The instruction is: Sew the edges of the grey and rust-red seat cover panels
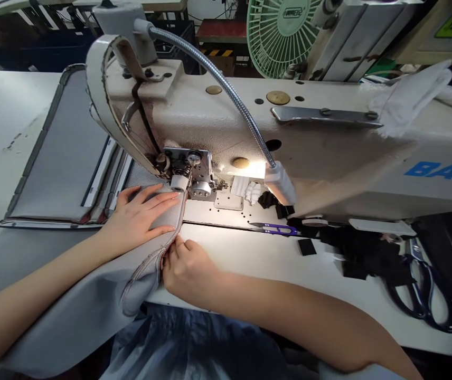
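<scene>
A large piece of grey fabric (pixel 91 285) with a stitched, reddish-brown edge lies across the sewing machine's bed and hangs over the table's front. My left hand (pixel 141 214) rests flat on it with fingers spread, just left of the presser foot area. My right hand (pixel 190 266) is closed on the fabric's right edge, its fingertips pinching the seam below the needle. The edge runs up under the sewing head (pixel 192 177) of the sewing machine (pixel 218 116). The needle tip itself is hidden.
Purple thread snips (pixel 275 228) lie on the bed right of my hands. Black fabric squares (pixel 307 247) and large scissors (pixel 426 290) are farther right. A flexible lamp (pixel 279 182) lights the bed. Stitched grey panels (pixel 63 142) lie at left; a green fan (pixel 283 34) stands behind.
</scene>
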### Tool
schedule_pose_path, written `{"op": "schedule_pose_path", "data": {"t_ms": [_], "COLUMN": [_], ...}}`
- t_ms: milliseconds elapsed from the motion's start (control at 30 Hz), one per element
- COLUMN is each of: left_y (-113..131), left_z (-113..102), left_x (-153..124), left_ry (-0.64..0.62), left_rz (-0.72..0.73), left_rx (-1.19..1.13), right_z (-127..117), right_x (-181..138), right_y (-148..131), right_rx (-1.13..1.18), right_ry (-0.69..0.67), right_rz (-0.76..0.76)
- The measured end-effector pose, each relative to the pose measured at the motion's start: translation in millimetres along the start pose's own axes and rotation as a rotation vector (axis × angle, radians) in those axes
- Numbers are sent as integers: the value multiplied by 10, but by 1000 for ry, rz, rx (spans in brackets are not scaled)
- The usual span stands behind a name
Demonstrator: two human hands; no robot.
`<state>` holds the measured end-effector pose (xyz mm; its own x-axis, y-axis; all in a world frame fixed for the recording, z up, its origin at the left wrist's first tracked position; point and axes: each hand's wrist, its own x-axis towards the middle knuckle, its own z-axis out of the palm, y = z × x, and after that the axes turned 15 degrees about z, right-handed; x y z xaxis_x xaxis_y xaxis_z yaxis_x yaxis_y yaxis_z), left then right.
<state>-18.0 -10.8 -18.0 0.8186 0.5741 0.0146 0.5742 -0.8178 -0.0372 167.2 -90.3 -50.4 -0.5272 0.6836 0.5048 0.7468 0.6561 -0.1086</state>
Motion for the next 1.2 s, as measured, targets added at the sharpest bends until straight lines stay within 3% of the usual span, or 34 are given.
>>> {"op": "schedule_pose_path", "data": {"t_ms": [233, 467, 633, 733, 833, 900, 967, 1067, 1200], "left_y": [-119, -362, -548, -590, -372, -41, 351, 768, 725], "left_z": [22, 128, 174, -27, -434, -683, -791, -631, -223], "left_x": [105, 245, 432, 421, 126, -193, -498, -724, -621], "left_ry": [-8, 14, 39, -9, 25, 162, 270, 259, 304], "left_rz": [-35, 6, 5, 23, 76, 74, 101, 117, 55], "left_rx": [-36, -41, -101, -179, -301, -306, -211, -19, 165], "right_z": [25, 13, 14, -11, -82, -119, -123, -78, -64], "right_x": [75, 274, 329, 275, 191, 156, 151, 184, 214], "right_y": [71, 244, 353, 349, 266, 189, 121, 51, -33], "right_rx": [16, 2, 2, 104, 403, 686, 915, 1160, 1630], "right_ry": [-284, -455, -480, -406, -397, -469, -569, -664, -711], "right_rz": [25, 124, 206, 264, 305, 392, 560, 825, 1094]}}
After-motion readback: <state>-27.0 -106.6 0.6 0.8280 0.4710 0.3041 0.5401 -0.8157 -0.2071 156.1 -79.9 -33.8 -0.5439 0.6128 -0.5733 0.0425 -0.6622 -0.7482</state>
